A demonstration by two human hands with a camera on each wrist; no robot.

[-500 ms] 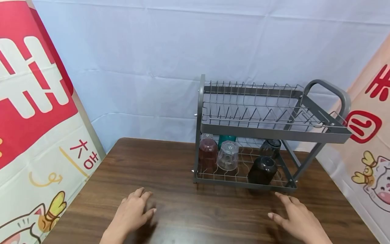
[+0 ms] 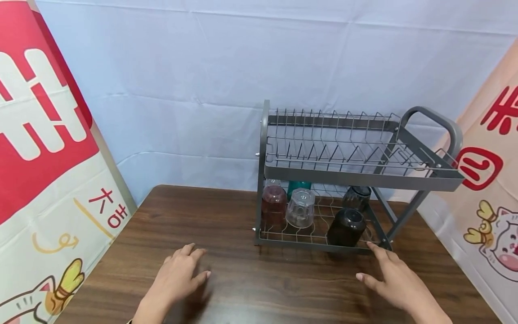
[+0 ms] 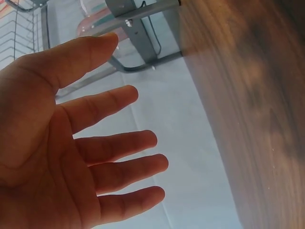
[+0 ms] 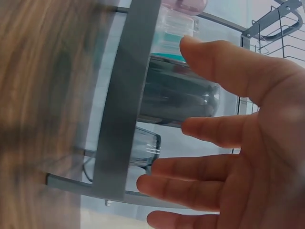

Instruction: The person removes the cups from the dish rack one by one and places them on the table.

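Observation:
A grey two-tier dish rack (image 2: 364, 179) stands on the right half of the table. On its lower shelf, upside-down glasses stand: a pink one (image 2: 274, 204), a clear one (image 2: 301, 209), a teal one (image 2: 298, 186) behind, and a black one (image 2: 347, 227) at the front right with a smoky grey glass (image 2: 357, 198) behind it. My right hand (image 2: 394, 279), fingers spread, is just in front of the rack's lower right corner, nearest the black glass (image 4: 176, 93). Over the table left of the rack, my left hand (image 2: 178, 274) has its fingers extended and holds nothing.
The upper tier of the rack carries wire plate slots (image 2: 323, 148) and a curved side handle (image 2: 439, 121). Brown wooden table (image 2: 202, 216) extends left of the rack. A white cloth (image 2: 182, 90) hangs behind; printed cloths (image 2: 44, 180) hang at the sides.
My right hand has moved forward a little, towards the rack's front rail near the black glass. My left hand has shifted only slightly forward. The rack and glasses stay in place.

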